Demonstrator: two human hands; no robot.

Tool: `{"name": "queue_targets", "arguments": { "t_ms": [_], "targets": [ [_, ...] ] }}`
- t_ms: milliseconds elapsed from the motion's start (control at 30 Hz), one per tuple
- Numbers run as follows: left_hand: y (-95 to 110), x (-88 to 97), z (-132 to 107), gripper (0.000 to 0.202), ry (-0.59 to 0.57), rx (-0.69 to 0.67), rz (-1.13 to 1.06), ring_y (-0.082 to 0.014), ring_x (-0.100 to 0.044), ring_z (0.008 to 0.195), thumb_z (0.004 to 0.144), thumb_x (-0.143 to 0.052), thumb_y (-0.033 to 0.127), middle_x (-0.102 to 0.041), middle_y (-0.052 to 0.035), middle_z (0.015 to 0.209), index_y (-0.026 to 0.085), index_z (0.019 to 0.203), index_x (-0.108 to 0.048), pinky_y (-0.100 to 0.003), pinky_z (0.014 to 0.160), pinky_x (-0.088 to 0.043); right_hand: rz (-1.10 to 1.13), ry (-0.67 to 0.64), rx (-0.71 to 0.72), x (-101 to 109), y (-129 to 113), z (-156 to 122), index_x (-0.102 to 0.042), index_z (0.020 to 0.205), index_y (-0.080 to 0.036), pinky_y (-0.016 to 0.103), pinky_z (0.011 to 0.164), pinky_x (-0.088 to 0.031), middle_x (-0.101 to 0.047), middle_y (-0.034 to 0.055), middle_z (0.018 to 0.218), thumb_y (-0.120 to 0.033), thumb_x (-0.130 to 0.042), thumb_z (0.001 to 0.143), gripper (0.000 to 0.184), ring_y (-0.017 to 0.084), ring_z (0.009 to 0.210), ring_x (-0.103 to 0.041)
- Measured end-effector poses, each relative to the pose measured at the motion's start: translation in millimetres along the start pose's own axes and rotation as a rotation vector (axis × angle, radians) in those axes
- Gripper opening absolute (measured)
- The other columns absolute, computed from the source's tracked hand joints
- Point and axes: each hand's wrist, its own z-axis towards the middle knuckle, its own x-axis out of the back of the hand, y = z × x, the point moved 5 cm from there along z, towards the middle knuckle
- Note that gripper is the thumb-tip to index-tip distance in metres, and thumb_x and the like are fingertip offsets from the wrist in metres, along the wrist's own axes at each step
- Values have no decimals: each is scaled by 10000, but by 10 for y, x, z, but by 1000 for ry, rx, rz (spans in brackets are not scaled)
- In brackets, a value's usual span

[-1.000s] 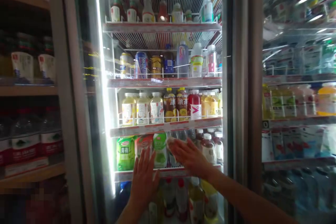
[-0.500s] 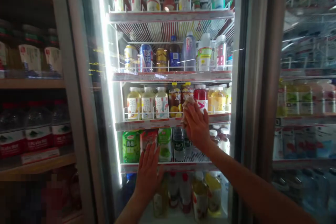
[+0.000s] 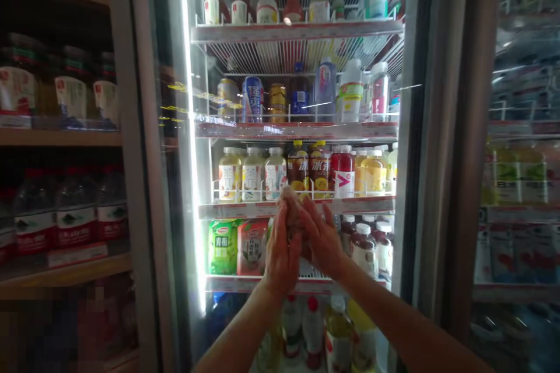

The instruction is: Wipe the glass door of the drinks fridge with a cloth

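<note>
Cloth (image 3: 287,201): crumpled and pale, just below the middle of the frame, bunched between the two hands
Right hand (image 3: 322,242): right of the cloth, fingers slanting to the upper left, grasping the cloth beneath them
Left hand (image 3: 280,256): left of the cloth, fingers nearly straight and pointing up; cannot tell whether it grips the cloth too
Bottles behind: three white-capped bottles (image 3: 252,178) left of centre, two brown bottles (image 3: 310,169) with yellow caps and a red bottle (image 3: 343,172) right of centre
Pouches: a green pouch (image 3: 223,247) and a red pouch (image 3: 251,247) side by side, left of the left hand
Light strip (image 3: 188,70): a bright upright line, left of centre
Water bottles (image 3: 75,215): red-capped, on a shelf (image 3: 56,271) at the lower left
</note>
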Motion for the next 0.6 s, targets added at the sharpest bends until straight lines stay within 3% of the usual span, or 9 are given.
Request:
{"name": "queue_targets", "arguments": {
  "t_ms": [100, 233, 300, 400, 467, 500, 600],
  "targets": [
    [-51, -54, 188, 518, 89, -3, 133, -223, -352, 1304, 921, -376, 270, -383, -127, 1403, 205, 1414, -232, -424, 1045, -353, -59, -56, -33, 205, 274, -173, -86, 1454, -128, 534, 1108, -160, -265, 175, 1472, -387, -475, 837, 774, 274, 1379, -225],
    [59, -205, 369, 499, 197, -101, 327, -256, -302, 1326, 885, -435, 223, -363, -134, 1412, 172, 1371, -335, -467, 1059, -307, -263, -1, -187, 473, 752, -353, -86, 1459, -220, 513, 1117, -141, -177, 99, 1516, -261, -428, 871, 681, 253, 1386, -208],
    [167, -369, 311, 517, 164, -209, 376, -248, -232, 1368, 880, -416, 194, -295, -119, 1465, 154, 1384, -307, -462, 1084, -280, -314, -7, -178, 501, 857, -405, -107, 1457, -237, 510, 1118, -140, -212, 82, 1508, -242, -430, 871, 668, 256, 1382, -217],
    [232, -573, 40, 515, -42, -499, 426, -210, -215, 1381, 873, -381, 158, -272, -70, 1488, 136, 1383, -313, -391, 1116, -248, -310, 9, -140, 498, 871, -445, -150, 1451, -238, 506, 1118, -148, -273, 81, 1487, -255, -451, 870, 654, 261, 1372, -244],
    [94, -470, -94, 510, -121, -618, 484, -189, -220, 1379, 871, -380, 146, -282, -40, 1484, 141, 1379, -333, -358, 1144, -184, -283, 33, -149, 505, 853, -457, -167, 1448, -236, 487, 1119, -162, -298, 83, 1476, -253, -452, 873, 642, 249, 1364, -268],
    [-36, -318, -86, 521, -91, -584, 523, -181, -215, 1380, 874, -384, 143, -279, -37, 1484, 146, 1390, -317, -353, 1154, -151, -268, 33, -155, 505, 843, -459, -174, 1447, -238, 482, 1119, -167, -307, 81, 1472, -246, -450, 874, 636, 244, 1360, -278],
    [-467, 313, 99, 601, 217, -228, 582, -188, -154, 1397, 877, -406, 142, -201, -72, 1507, 154, 1438, -190, -376, 1160, -138, -255, 37, -193, 505, 820, -456, -206, 1439, -257, 500, 1116, -155, -320, 71, 1467, -238, -439, 874, 611, 248, 1356, -287]
  ]
}}
